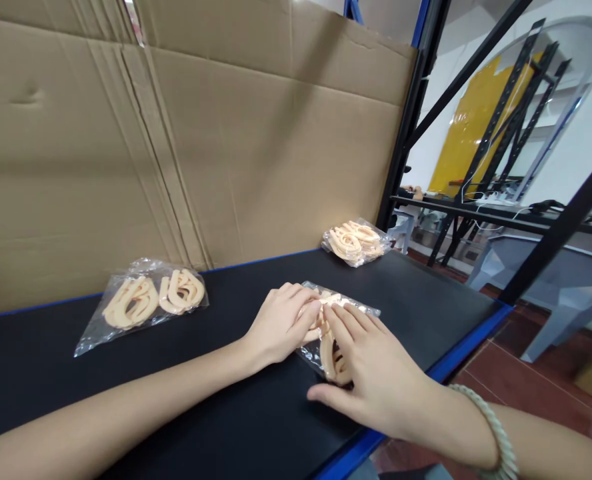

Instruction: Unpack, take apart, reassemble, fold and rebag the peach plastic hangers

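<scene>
left hand (279, 325), right hand (371, 370), both flat on clear bag (326, 333), black table (176, 400)

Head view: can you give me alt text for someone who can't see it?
Both hands, left hand and right hand, press flat on a clear bag of peach plastic pieces on a black table. Two similar bags lie apart: left bag, far bag.
</scene>
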Demonstrator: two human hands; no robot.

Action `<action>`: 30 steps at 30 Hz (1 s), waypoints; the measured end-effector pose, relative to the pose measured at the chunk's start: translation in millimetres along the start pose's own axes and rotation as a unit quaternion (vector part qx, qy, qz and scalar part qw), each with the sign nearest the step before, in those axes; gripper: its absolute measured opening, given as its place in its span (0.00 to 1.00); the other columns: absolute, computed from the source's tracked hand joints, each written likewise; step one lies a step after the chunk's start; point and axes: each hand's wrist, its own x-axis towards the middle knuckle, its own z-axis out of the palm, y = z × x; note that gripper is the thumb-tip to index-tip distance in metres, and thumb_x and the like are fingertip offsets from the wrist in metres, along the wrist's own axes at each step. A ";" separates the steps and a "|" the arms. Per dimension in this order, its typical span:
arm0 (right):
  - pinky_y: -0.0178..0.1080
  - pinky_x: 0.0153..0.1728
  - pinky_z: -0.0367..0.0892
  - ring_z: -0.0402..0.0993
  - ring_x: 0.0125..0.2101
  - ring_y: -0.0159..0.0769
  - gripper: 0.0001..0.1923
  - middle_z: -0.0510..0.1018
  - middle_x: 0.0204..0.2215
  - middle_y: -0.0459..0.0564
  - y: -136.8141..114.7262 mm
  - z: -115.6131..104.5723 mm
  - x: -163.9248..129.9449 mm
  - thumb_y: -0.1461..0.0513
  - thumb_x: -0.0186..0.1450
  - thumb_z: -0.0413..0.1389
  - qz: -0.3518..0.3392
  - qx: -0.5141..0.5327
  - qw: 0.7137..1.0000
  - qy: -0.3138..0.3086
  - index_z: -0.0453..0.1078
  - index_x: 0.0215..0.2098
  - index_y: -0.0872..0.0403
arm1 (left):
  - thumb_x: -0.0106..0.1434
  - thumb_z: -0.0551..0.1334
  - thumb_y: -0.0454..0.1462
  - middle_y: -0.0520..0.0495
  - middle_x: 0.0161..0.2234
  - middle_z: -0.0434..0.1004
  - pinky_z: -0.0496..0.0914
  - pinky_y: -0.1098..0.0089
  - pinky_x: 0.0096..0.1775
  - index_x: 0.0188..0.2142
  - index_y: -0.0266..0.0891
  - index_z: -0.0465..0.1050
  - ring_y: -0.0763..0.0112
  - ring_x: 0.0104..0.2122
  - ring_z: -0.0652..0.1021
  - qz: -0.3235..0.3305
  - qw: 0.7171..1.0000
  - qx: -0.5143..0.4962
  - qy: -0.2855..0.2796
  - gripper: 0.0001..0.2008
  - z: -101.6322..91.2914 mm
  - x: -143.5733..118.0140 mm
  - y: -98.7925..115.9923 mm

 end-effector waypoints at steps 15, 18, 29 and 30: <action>0.46 0.52 0.70 0.71 0.53 0.46 0.30 0.72 0.55 0.58 154.8 -29.7 -33.8 0.71 0.58 0.46 0.021 0.007 0.999 -0.043 0.64 0.59 0.54 | 0.63 0.56 0.53 0.36 0.57 0.69 0.61 0.51 0.56 0.57 0.35 0.62 0.51 0.56 0.68 0.082 0.993 -0.004 -0.090 0.30 42.7 30.4 59.8; 0.46 0.55 0.66 0.69 0.55 0.45 0.32 0.70 0.57 0.57 192.1 -24.4 -32.2 0.73 0.55 0.49 0.043 -0.002 0.999 -0.023 0.65 0.58 0.52 | 0.63 0.53 0.55 0.33 0.58 0.68 0.60 0.48 0.57 0.57 0.32 0.62 0.48 0.57 0.67 0.074 0.992 0.001 -0.100 0.33 70.8 72.4 63.0; 0.53 0.62 0.53 0.46 0.66 0.51 0.41 0.54 0.65 0.65 250.5 -18.0 9.2 0.71 0.52 0.52 0.052 -0.005 0.998 -0.029 0.52 0.65 0.58 | 0.66 0.54 0.43 0.34 0.66 0.54 0.54 0.55 0.63 0.62 0.31 0.55 0.55 0.65 0.57 0.068 0.996 0.021 -0.061 0.29 62.0 89.8 41.3; 0.56 0.61 0.52 0.47 0.65 0.53 0.42 0.55 0.65 0.63 250.8 -23.3 6.4 0.72 0.51 0.51 0.051 0.000 0.998 -0.033 0.53 0.65 0.56 | 0.65 0.55 0.44 0.35 0.65 0.56 0.55 0.54 0.62 0.62 0.33 0.55 0.55 0.64 0.58 0.068 0.995 0.027 -0.065 0.29 49.3 71.1 37.7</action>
